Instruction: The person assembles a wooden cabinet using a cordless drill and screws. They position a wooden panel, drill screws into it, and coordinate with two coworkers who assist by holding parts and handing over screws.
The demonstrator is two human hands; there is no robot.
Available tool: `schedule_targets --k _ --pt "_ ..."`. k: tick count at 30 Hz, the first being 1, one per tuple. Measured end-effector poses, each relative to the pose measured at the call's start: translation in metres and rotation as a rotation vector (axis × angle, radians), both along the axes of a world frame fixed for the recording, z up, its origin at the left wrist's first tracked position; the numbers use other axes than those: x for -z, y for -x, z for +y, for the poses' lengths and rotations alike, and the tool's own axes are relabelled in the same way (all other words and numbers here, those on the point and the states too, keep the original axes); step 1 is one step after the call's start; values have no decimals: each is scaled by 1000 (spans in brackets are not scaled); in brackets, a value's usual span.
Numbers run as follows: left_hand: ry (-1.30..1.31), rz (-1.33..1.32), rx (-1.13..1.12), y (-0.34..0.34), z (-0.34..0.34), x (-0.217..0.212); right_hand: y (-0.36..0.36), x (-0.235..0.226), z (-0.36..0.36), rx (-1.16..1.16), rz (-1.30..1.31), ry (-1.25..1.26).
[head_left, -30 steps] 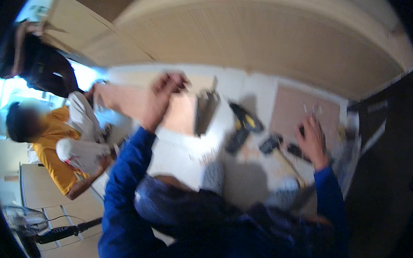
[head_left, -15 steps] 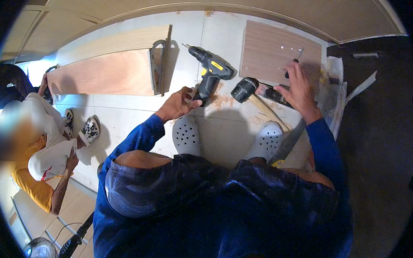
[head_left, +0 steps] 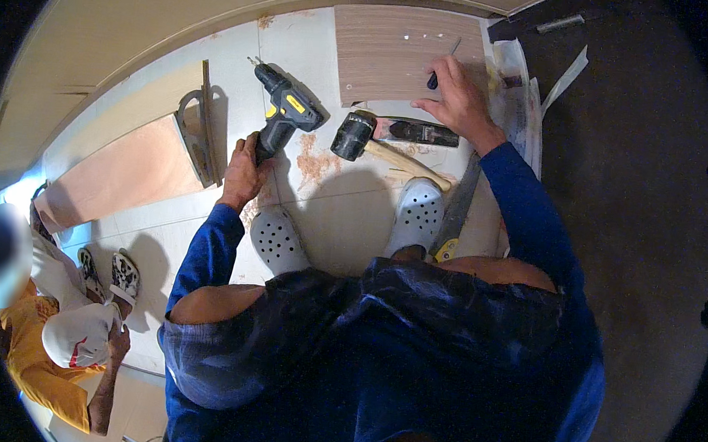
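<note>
My left hand [head_left: 245, 172] is closed around the lower handle of a black-and-yellow cordless drill [head_left: 296, 110], which lies on the floor with a bit in its chuck. Over the right part of a brown wood-grain board [head_left: 372, 56], my right hand [head_left: 462, 106] has its fingers curled on the dark handle of a screwdriver [head_left: 433, 82]. The thumb stands apart, and the shaft points away from me. Between my hands lies a rubber mallet [head_left: 353, 137] with a black head and wooden handle. Beside its head rests a dark, flat tool [head_left: 416, 132], apparently a hand plane.
A handsaw [head_left: 458, 207] lies by my right shoe [head_left: 418, 213]. Wooden panels [head_left: 126, 175] stand at left, near a dark-edged piece [head_left: 199, 139]. Another person [head_left: 47, 340] sits at far left. Wood shavings [head_left: 317, 166] dot the floor; a cabinet wall [head_left: 180, 8] borders the far side.
My view has swung, shifting the scene left. The left hand has closed further around the drill handle. My right hand has moved right across the board with the screwdriver, uncovering the flat dark tool.
</note>
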State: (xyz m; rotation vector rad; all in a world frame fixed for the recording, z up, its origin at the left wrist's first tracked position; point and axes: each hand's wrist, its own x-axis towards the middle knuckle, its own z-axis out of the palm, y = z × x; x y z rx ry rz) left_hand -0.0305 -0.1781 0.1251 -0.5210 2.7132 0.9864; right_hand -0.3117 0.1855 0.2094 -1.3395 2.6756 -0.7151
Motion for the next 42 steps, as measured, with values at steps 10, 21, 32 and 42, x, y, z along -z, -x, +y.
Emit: schedule_targets --k 10,21,32,42 --pt "354 118 24 2 -15 9 -49 -31 -8 51 -164 164" --pt "247 -11 20 1 -17 8 -51 -5 38 580 38 484" --pt "118 27 98 -40 28 -13 46 84 72 700 -403 441" --pt "23 -46 45 -36 24 -16 18 21 48 613 -31 232"
